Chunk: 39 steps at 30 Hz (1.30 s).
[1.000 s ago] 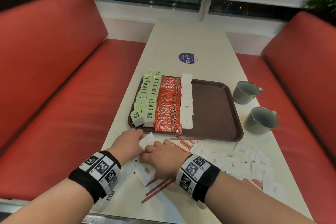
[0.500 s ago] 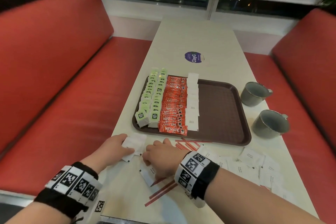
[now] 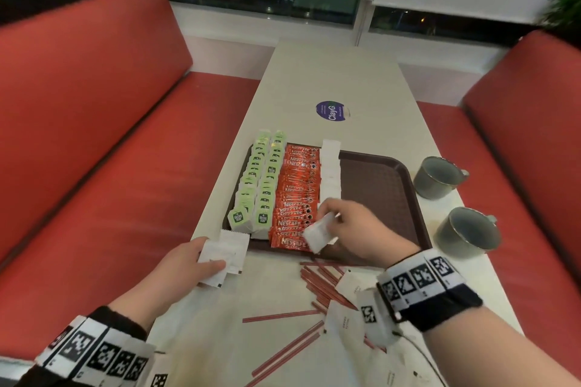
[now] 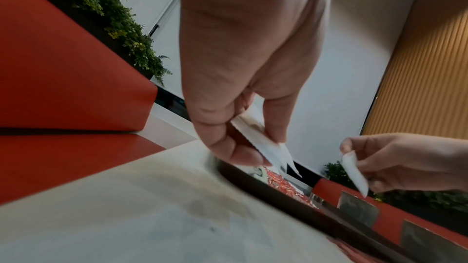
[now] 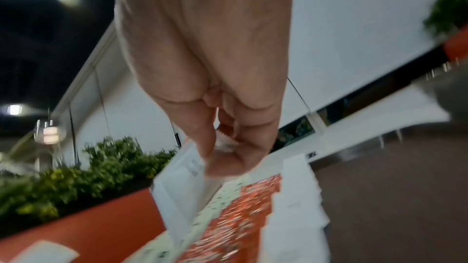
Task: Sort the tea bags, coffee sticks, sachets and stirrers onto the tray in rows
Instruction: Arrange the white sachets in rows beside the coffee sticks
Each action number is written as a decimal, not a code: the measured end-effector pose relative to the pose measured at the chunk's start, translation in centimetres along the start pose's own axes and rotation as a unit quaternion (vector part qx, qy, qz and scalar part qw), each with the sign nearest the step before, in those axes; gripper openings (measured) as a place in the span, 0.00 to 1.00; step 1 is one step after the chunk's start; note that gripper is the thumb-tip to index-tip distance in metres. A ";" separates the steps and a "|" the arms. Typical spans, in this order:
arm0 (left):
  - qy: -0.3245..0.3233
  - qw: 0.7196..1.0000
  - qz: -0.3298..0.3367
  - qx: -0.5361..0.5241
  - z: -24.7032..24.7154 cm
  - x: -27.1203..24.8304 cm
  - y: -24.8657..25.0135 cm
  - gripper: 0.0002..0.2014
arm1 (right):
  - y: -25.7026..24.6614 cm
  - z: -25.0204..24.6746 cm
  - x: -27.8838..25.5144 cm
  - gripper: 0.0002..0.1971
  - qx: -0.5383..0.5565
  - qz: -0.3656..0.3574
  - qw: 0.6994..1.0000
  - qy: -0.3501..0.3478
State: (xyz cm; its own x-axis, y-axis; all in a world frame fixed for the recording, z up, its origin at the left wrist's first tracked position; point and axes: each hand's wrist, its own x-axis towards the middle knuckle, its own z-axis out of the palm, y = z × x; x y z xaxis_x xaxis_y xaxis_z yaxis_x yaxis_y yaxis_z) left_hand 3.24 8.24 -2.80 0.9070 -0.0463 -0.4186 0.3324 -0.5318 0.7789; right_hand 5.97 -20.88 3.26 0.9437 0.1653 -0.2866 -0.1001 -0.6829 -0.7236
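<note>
Right hand (image 3: 358,229) pinches one flat white sachet (image 3: 317,234) — blurred, faint print — over the tray (image 3: 386,195); left hand (image 3: 185,264) grips several like sachets (image 3: 228,253).

I log: brown tray (image 3: 380,198); green tea bags (image 3: 261,179); red coffee sticks (image 3: 297,195); white sachets (image 3: 330,166); red stirrers (image 3: 320,283); grey cups (image 3: 437,177); red benches (image 3: 94,135); black-and-white patterned wristbands (image 3: 421,280).
</note>
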 end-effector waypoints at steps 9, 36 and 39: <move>-0.040 0.996 0.027 -0.078 2.0 1.0 3.6 0.11 | 3.2 -0.8 6.3 0.13 -0.191 0.032 0.981 -0.028; -0.102 0.981 0.019 -0.164 6.4 2.2 6.8 0.11 | 3.5 1.8 2.0 0.08 0.207 0.035 0.975 0.076; -0.087 0.982 0.010 -0.169 6.5 2.1 6.6 0.11 | 5.7 0.4 2.1 0.05 0.121 0.095 0.979 0.137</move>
State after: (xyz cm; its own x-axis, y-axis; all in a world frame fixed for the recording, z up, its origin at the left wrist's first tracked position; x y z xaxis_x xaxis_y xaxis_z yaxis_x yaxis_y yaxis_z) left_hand 5.68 -0.88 -1.60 0.8660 -0.2129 -0.4525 0.4090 -0.2189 0.8859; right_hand 7.23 -24.19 -1.71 0.9466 -0.1685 -0.2748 -0.3223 -0.4892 -0.8104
